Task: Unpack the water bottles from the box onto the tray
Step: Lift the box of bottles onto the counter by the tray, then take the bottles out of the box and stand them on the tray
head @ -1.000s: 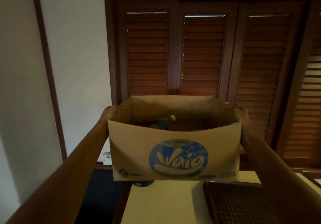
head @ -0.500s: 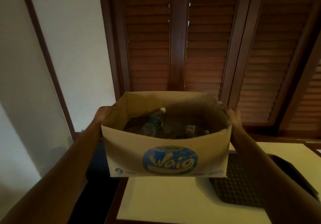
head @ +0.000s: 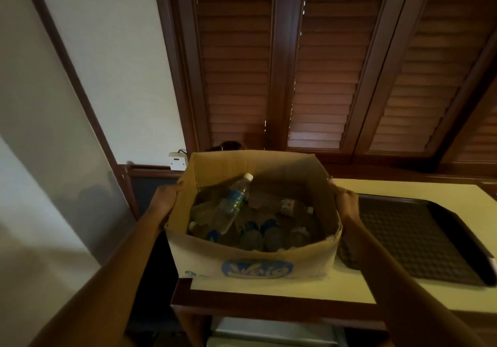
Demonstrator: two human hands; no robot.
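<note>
An open cardboard box point(head: 252, 266) with a blue logo rests at the left end of a pale yellow table point(head: 349, 290). My left hand point(head: 165, 201) grips its left wall and my right hand point(head: 345, 201) grips its right wall. Inside lie several clear water bottles; one with a white cap and blue-green label point(head: 234, 202) leans on top, another with a red-white label point(head: 289, 206) lies at the right. A dark textured tray point(head: 411, 241) sits on the table just right of the box, with nothing on it.
Brown louvred shutters point(head: 317, 77) fill the wall behind the table. A white wall socket point(head: 177, 161) with a plug is behind the box's left corner. A grey appliance top point(head: 271, 330) shows under the table. A white wall is at the left.
The box has come down from mid-air onto the table's left end, still held by both hands. My view has tipped downward, so the bottles and the tray show more fully.
</note>
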